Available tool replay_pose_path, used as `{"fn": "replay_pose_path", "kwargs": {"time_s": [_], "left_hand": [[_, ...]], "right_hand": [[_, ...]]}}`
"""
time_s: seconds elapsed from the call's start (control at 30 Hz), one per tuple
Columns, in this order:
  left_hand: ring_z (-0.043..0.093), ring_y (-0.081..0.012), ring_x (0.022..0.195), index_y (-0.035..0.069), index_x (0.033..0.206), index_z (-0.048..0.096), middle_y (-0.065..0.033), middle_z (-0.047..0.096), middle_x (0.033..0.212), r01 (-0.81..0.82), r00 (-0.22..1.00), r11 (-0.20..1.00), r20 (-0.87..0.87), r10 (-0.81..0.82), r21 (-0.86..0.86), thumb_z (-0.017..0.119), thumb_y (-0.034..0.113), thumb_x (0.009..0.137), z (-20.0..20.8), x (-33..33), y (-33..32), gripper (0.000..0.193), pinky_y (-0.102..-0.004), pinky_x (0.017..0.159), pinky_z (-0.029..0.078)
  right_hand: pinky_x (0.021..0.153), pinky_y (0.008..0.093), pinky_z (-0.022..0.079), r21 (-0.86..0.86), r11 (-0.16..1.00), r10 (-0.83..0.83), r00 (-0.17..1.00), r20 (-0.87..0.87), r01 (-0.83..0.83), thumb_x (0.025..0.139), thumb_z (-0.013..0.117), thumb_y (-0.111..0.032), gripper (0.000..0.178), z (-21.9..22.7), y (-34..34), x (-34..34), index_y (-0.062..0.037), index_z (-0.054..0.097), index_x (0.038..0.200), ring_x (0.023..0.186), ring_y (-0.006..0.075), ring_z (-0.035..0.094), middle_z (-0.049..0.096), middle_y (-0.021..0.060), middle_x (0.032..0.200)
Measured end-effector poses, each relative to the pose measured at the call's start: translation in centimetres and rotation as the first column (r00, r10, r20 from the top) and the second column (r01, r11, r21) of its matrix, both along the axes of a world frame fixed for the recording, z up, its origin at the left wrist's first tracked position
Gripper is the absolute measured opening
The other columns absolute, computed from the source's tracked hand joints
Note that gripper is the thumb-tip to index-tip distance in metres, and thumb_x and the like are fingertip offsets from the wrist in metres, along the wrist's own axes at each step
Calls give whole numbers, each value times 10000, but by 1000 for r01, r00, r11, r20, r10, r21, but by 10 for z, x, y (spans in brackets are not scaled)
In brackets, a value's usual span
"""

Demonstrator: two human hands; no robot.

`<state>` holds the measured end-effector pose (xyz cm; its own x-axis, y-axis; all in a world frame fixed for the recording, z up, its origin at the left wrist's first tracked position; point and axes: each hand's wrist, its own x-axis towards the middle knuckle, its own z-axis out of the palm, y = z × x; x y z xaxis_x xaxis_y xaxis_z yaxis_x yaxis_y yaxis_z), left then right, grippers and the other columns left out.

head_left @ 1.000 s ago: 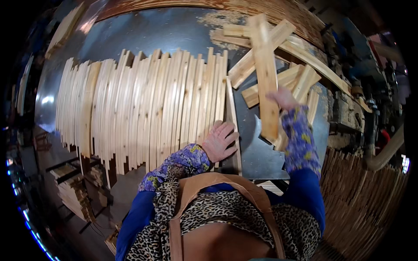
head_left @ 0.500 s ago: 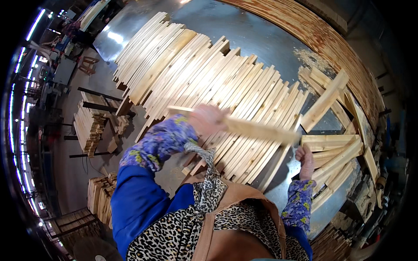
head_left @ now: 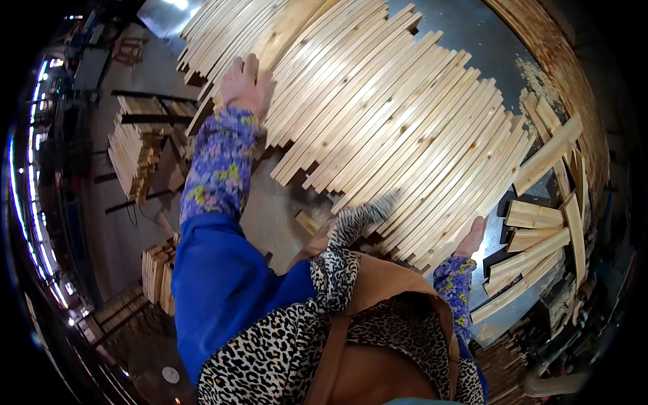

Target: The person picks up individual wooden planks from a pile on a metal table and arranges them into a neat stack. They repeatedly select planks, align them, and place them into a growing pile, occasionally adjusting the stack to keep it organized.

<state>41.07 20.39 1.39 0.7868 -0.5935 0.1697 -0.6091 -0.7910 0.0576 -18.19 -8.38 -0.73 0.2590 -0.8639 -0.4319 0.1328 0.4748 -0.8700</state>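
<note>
The board that the left hand (head_left: pixel 244 84) swung across the row half a second ago is no longer in the air; that hand has reached farther out, to the near end of a wider board (head_left: pixel 287 30) lying among the strips (head_left: pixel 378 108). Its fingers are extended and only slightly parted; blur and angle hide its underside, so I can't tell whether it grips anything. The right hand (head_left: pixel 472 237), curled near the loose boards (head_left: pixel 548 154) earlier, now has its fingers straightened beside the row's right edge, with nothing visible in its grasp.

The strips are pale, narrow, straight wood, dotted with dark knots (their ends make a ragged, stepped line), packed side by side on a smooth, bluish metal tabletop (head_left: pixel 459 23). Crumbly sawdust (head_left: pixel 536 75) lies near the crisscrossed loose boards.
</note>
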Motion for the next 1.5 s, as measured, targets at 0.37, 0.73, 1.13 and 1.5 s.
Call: {"fn": "replay_pose_path", "kwargs": {"time_s": [0.37,0.73,1.13,1.5], "left_hand": [[639,-431,1275,119,1634,459,-215,641,1440,-243,933,963,-245,264,114,758,468,975,-28,-163,132,803,-532,1095,506],[674,-396,1251,144,1596,507,-192,693,1362,-372,860,904,-287,421,212,716,485,1001,-31,-141,90,717,-500,1056,547],[658,-432,1293,159,1653,438,-241,656,1432,-311,946,939,-46,320,144,665,532,1035,-7,-69,103,757,-526,1080,542],[529,-442,1478,-89,1572,444,-318,520,1602,-121,992,736,-114,59,-666,744,285,1011,-17,-192,47,738,-501,1222,456]], "right_hand": [[1122,465,572,238,964,-162,971,178,118,1142,539,-504,633,6,-27,35,-67,529,1600,1347,333,635,639,156,1513],[1096,446,581,246,969,-50,992,114,21,1130,524,-569,673,57,-58,98,-61,552,1571,1307,312,667,647,132,1504],[1153,496,558,100,995,-53,842,537,-1,1140,509,-473,647,-38,-18,79,-79,429,1646,1360,368,638,605,188,1546],[1064,476,622,-1,994,-104,955,278,109,1141,459,-385,553,-78,-33,66,-46,501,1576,1252,347,713,683,189,1415]]}}
